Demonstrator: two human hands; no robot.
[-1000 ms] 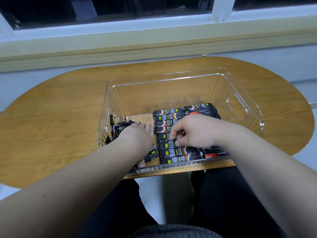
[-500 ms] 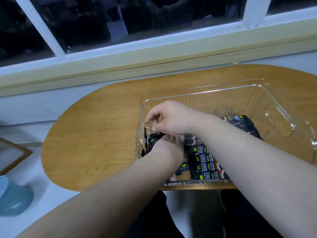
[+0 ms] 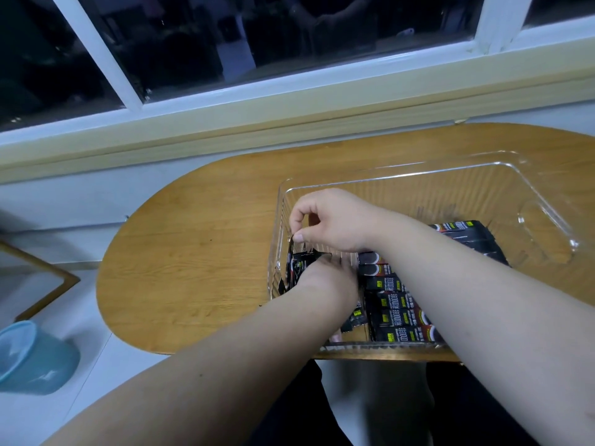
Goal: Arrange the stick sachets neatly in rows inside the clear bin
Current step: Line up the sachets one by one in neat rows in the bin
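Note:
A clear plastic bin (image 3: 483, 175) stands on an oval wooden table (image 3: 199, 252). Black stick sachets (image 3: 396, 304) lie in a row down its middle, with more sachets (image 3: 463, 231) at the back right. Loose sachets (image 3: 297, 267) stand bunched against the left wall. My right hand (image 3: 328, 220) reaches across to that wall and pinches the top end of one upright sachet between thumb and forefinger. My left hand (image 3: 328, 278) is down inside the bin among the loose sachets, its fingers hidden, so its hold is unclear.
The bin's right half shows bare floor and a handle cut-out (image 3: 541, 220). A window sill and wall run behind the table. On the floor at left stand a blue bucket (image 3: 32, 358) and a wooden-framed panel (image 3: 38, 284). My dark-clothed legs are below the table edge.
My right hand left the middle row, crossed to the bin's left wall and pinched a sachet's top end. The camera turned left, so the bin now sits further right in view.

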